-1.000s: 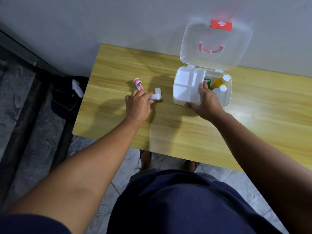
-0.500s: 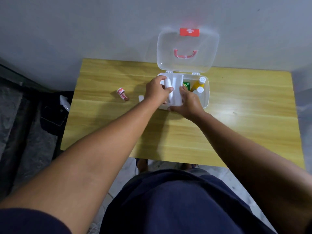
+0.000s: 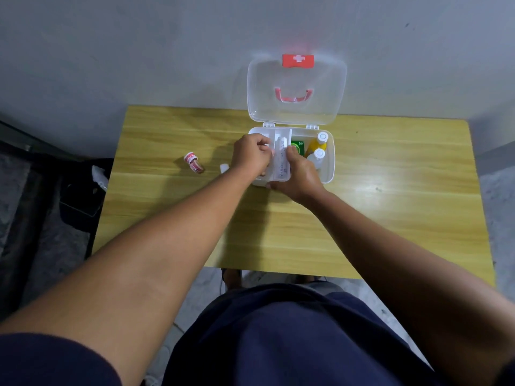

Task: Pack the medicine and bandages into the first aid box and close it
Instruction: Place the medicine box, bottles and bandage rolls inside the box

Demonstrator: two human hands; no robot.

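The first aid box [image 3: 329, 165] stands open on the table, its clear lid [image 3: 296, 79] leaning back against the wall. A white tube [image 3: 281, 156] lies in the long compartment of the white inner tray [image 3: 282, 133]. My left hand [image 3: 250, 157] is curled over the tray's left part, with its fingertips against the tube. My right hand [image 3: 299, 176] grips the box's front wall, one finger resting by the tube. A green box [image 3: 298, 143], a yellow bottle [image 3: 314, 144] and a white bottle [image 3: 318, 158] sit in the right part.
A small red-and-white bottle [image 3: 193, 162] lies on the wooden table [image 3: 390, 218] left of the box. A small white item [image 3: 223, 168] shows beside my left wrist. A grey wall rises right behind the table. Dark things lie on the floor at the left.
My left hand picked the white tube off the table, carried it right and laid it in the tray. My right hand stayed on the box front.
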